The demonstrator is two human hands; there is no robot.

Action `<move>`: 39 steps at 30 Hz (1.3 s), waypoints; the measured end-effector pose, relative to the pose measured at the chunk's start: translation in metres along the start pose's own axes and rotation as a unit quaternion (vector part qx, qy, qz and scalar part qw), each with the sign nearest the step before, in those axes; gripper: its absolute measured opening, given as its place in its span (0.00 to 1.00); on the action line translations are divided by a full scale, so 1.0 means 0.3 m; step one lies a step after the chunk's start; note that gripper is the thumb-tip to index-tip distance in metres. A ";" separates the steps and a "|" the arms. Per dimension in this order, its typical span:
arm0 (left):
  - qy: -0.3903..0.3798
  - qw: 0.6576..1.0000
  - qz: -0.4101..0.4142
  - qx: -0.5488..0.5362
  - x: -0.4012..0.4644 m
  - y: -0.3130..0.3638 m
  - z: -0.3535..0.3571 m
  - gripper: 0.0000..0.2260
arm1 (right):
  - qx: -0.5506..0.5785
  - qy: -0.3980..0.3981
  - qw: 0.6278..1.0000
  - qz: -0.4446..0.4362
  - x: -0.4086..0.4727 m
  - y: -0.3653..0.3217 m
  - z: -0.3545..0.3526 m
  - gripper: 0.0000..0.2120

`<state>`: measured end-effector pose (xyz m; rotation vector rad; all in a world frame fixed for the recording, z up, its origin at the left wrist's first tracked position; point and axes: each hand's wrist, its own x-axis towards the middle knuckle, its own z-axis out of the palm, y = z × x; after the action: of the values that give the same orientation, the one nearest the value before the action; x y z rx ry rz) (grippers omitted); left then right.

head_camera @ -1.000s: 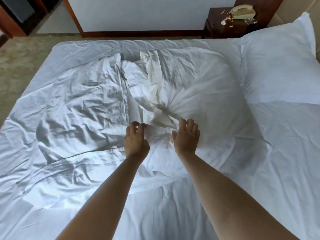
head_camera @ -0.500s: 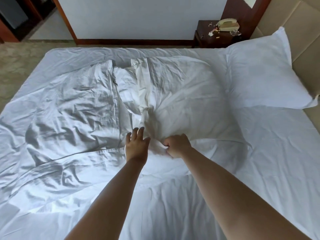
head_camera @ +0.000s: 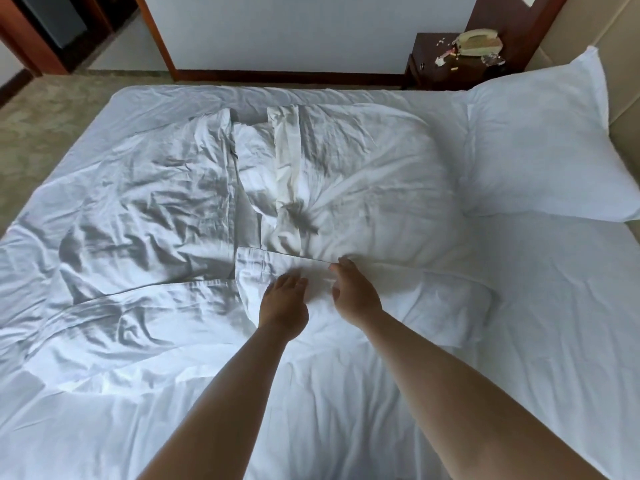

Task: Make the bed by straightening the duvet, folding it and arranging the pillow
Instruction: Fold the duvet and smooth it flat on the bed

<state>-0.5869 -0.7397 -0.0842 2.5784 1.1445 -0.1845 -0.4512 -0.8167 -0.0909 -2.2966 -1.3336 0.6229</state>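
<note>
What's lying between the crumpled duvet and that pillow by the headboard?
In the head view, only bare white sheet separates the duvet from the pillow.

We see a plain white duvet (head_camera: 156, 202) with grey shadowed creases at nine o'clock, a plain white pillow (head_camera: 540, 143) at two o'clock, a dark brown nightstand (head_camera: 436, 69) with a cream telephone (head_camera: 479, 43) at one o'clock, and mottled beige carpet (head_camera: 45, 123) at ten o'clock.
</note>
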 end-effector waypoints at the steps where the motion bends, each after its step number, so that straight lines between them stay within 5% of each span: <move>1: -0.008 1.000 -0.007 -0.001 -0.005 0.014 -0.001 0.26 | -0.005 0.011 1.000 0.001 -0.001 0.010 -0.009 0.21; 10: -0.140 0.989 0.030 0.042 0.001 0.234 0.052 0.41 | -0.104 0.071 0.989 0.080 -0.067 0.234 -0.095 0.23; 16: -0.131 0.990 0.037 0.038 0.036 0.362 0.113 0.44 | -0.157 0.054 0.981 0.104 -0.115 0.381 -0.152 0.26; 24: -0.083 0.990 0.075 0.083 0.117 0.561 0.205 0.29 | -0.113 0.099 0.970 0.192 -0.127 0.596 -0.216 0.27; 30: -0.069 0.985 0.103 0.119 0.195 0.701 0.255 0.27 | -0.032 0.084 0.950 0.298 -0.133 0.746 -0.215 0.29; 33: -0.064 0.987 0.096 0.110 0.218 0.754 0.277 0.26 | 0.012 0.135 0.941 0.311 -0.119 0.805 -0.209 0.26; 36: -0.066 0.988 0.083 0.112 0.243 0.784 0.287 0.25 | 0.083 0.262 0.894 0.355 -0.100 0.829 -0.201 0.24; 39: -0.055 0.989 0.081 0.111 0.266 0.803 0.298 0.25 | 0.171 0.284 0.815 0.475 -0.091 0.817 -0.212 0.23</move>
<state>-0.3541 -0.8659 -0.1322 2.7999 0.9169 -0.4337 -0.2564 -0.9607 -0.1698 -2.4143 0.2544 0.3317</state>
